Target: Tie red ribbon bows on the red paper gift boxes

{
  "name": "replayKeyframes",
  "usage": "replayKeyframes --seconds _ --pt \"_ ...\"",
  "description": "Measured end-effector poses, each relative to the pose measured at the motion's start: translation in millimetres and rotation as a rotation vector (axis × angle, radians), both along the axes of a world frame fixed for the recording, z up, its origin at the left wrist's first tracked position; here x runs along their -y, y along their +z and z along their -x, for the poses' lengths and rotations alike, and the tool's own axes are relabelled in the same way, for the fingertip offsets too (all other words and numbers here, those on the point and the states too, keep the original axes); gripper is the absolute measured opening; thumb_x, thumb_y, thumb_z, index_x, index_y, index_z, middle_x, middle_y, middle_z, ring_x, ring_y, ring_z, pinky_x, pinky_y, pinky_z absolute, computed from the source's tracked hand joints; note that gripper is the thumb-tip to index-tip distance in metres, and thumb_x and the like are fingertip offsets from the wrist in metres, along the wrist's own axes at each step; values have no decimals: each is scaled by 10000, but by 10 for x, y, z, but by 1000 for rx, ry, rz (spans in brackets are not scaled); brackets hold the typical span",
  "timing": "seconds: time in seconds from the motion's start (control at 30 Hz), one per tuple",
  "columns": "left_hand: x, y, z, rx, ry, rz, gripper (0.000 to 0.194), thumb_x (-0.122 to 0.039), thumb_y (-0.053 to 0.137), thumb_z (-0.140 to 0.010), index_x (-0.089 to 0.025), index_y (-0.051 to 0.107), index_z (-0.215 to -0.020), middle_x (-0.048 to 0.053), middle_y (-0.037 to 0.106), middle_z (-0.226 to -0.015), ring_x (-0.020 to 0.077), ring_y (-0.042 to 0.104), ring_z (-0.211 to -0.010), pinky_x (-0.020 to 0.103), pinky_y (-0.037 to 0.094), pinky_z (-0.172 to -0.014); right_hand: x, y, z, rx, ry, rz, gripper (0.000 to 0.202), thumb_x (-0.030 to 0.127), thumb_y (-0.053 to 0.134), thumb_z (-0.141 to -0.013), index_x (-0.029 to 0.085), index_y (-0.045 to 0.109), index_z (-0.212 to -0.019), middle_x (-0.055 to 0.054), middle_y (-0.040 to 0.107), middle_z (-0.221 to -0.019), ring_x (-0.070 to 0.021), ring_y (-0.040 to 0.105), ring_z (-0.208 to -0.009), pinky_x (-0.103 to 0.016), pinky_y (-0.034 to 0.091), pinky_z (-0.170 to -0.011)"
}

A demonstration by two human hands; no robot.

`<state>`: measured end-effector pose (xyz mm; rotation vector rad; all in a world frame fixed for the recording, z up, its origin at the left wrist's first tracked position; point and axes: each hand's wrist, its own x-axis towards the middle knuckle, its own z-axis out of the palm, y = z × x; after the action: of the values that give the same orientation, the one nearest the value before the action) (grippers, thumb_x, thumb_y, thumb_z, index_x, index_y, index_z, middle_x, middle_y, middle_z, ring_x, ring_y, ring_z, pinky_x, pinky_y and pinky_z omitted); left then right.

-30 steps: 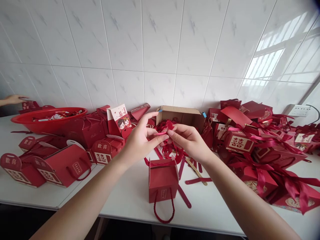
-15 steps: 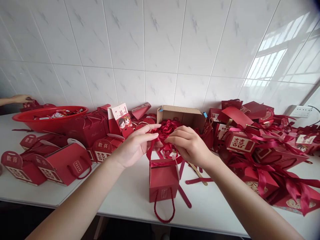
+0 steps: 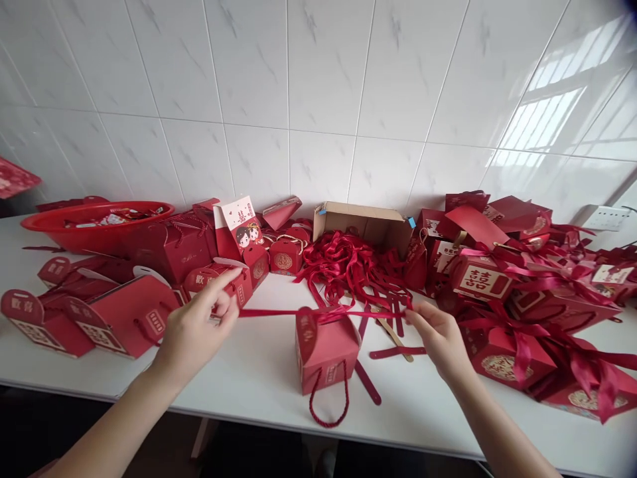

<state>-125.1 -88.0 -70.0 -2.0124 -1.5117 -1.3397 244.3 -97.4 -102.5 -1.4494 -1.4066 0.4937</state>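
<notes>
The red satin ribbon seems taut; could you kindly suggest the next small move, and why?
Probably bring the left hand and right hand inward, since they hold the red satin ribbon taut across the top of the small red cardboard box.

L hand (image 3: 202, 325) & R hand (image 3: 438, 335), ribbon (image 3: 273, 313) taut btwn

Ribbon (image 3: 279, 313) satiny cloth; box (image 3: 323, 355) smooth paperboard; wall tiles (image 3: 326, 66) glossy.

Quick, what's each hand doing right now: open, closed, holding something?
Left hand: closed on the red ribbon, index finger pointing out.
Right hand: closed, pinching the same ribbon farther along.
</notes>
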Motion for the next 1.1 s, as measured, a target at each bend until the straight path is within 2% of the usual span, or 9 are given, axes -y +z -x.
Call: replayKeyframes --seconds 0.13,0.23,0.3,0.4,0.5,0.6,0.8,1.0,1.1 --pt "44 -406 344 -75 -26 296 372 -242 492 -790 -239 641 -1132 -39 474 -578 131 505 -519 201 412 -564 34 -377 -335 114 -73 93 267 411 563 -707 207 544 -537 -18 505 -525 -196 494 -521 -326 382 -507" --pt "48 -518 300 -122 -59 283 244 -255 539 -762 -273 693 -951 23 621 -695 222 608 -697 303 460 -722 2 -374 -292 187 -81 54 240 427 609 -690 200 672 -735 -99 664 -865 -297 617 -822 -407 483 -684" --pt "54 -490 113 -100 -88 204 158 -272 576 -757 -270 683 -874 69 676 -876 293 606 -919 391 430 -886 -41 -270 -151 241 -116 -92 357 453 598 -746 193 672 -978 -145 619 -1146 -334 567 -1079 -470 470 -871" --pt "76 -404 -309 138 -209 276 128 -333 583 -808 -244 605 -898 73 644 -962 270 589 -998 400 432 -940 -113 -83 137 292 33 -226 380 464 557 -843 190 621 -1098 -151 615 -1166 -297 576 -1083 -476 465 -922" --pt "86 -377 -724 409 -353 528 221 -416 584 -820 -223 534 -915 59 606 -980 239 603 -985 379 474 -907 -183 4 406 184 330 4 338 515 527 -877 212 588 -1014 -74 645 -967 -214 620 -844 -369 523 -717" --pt "64 -403 -975 488 -384 608 241 -392 631 -778 -221 505 -891 53 572 -994 237 577 -1001 393 456 -926 -238 -30 562 43 466 237 374 587 485 -878 214 499 -852 13 555 -748 -133 531 -623 -249 437 -508" --pt "19 -372 -994 597 -410 739 231 -296 634 -725 -226 479 -883 48 540 -1017 259 545 -1065 395 450 -904 -191 -90 614 -18 509 334 451 622 494 -859 213 381 -708 67 374 -602 -79 344 -501 -196 266 -416" --pt "21 -307 -982 555 -418 773 196 -240 612 -706 -235 550 -891 38 530 -1011 256 531 -1070 396 420 -932 -120 -48 674 -76 525 405 470 624 536 -829 217 358 -676 69 359 -585 -84 356 -500 -205 240 -421" --pt "9 -302 -968 550 -406 763 250 -266 635 -697 -236 555 -931 31 528 -980 230 554 -976 358 454 -857 -136 -61 682 -83 506 407 468 623 549 -821 215 372 -680 69 373 -586 -81 354 -504 -204 242 -433"
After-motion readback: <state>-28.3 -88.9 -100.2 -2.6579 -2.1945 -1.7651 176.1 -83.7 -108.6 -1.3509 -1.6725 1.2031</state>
